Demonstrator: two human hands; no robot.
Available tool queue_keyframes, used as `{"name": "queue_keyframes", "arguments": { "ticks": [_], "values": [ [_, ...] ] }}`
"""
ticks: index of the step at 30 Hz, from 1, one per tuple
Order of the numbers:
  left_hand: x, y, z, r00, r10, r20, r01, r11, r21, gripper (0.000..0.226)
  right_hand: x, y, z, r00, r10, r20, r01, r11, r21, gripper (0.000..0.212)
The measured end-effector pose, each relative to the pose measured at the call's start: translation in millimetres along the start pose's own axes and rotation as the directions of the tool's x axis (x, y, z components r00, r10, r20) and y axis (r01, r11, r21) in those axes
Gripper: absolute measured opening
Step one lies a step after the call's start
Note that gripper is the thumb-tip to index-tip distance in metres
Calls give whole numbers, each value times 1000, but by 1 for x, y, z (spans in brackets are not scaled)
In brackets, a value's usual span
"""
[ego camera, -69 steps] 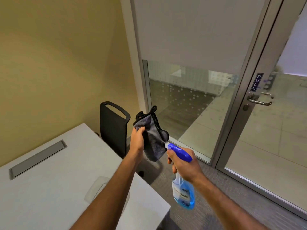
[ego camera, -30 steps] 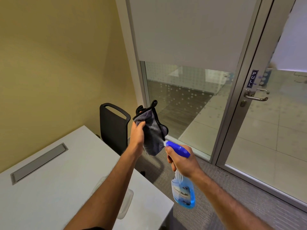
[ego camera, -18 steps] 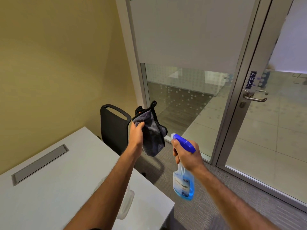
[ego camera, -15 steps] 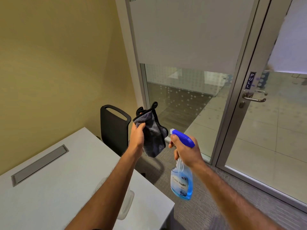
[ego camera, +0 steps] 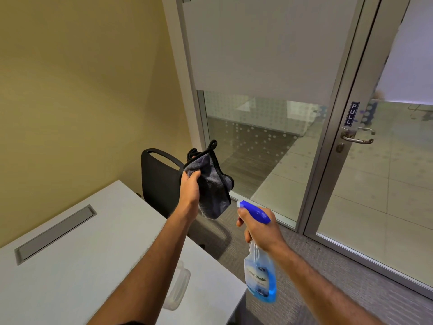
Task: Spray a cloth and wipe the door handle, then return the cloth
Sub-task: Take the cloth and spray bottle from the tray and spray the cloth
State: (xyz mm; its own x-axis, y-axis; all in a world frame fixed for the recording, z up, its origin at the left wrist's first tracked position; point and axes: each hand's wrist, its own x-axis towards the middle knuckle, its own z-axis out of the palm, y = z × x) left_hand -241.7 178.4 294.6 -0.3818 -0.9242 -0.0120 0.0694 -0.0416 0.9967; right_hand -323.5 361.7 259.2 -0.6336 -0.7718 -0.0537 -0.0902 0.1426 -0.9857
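My left hand (ego camera: 190, 188) holds up a crumpled grey cloth (ego camera: 213, 186) with black trim, above the corner of the table. My right hand (ego camera: 260, 228) grips the neck of a spray bottle (ego camera: 260, 280) with blue liquid and a blue trigger head; its white nozzle points left at the cloth's lower edge, a short gap away. The metal door handle (ego camera: 357, 138) sits on the glass door at the right, under a "PULL" sign (ego camera: 349, 113), well away from both hands.
A white table (ego camera: 70, 266) with a grey cable hatch (ego camera: 55, 233) fills the lower left. A clear plastic container (ego camera: 178, 287) lies on it under my left forearm. A black chair (ego camera: 161, 181) stands behind the table. Grey carpet runs to the door frame (ego camera: 328, 137).
My right hand has dropped lower with the bottle, and the nozzle now sits below the cloth. My left hand keeps the cloth raised in nearly the same place.
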Motion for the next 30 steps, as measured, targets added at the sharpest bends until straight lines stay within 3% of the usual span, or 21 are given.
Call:
{"name": "queue_keyframes", "arguments": {
  "ticks": [9, 13, 20, 23, 30],
  "values": [
    [1, -11, -1, 1000, -5, 28, 5, 1000, 2, 17, 18, -23, 18, 993, -116, 16, 116, 993, 2, 42],
    [11, -10, -12, 1000, -1, 12, 1, 1000, -9, 19, 13, -12, 28, 992, -102, 79, 107, 993, -56, 39],
    [30, -9, -33, 1000, -15, -4, 15, 1000, -17, 33, 18, 5, 37, 999, 25, 22, -25, 1000, -6, 40],
    [33, -15, -40, 1000, -20, 7, 20, 1000, 5, 36, 28, -4, 45, 1000, -11, -25, 11, 1000, 15, 38],
    [39, -25, -55, 1000, -31, 6, 31, 998, 46, 33, 46, -20, 81, 997, -75, 30, 73, 994, 77, 39]
  ]
}}
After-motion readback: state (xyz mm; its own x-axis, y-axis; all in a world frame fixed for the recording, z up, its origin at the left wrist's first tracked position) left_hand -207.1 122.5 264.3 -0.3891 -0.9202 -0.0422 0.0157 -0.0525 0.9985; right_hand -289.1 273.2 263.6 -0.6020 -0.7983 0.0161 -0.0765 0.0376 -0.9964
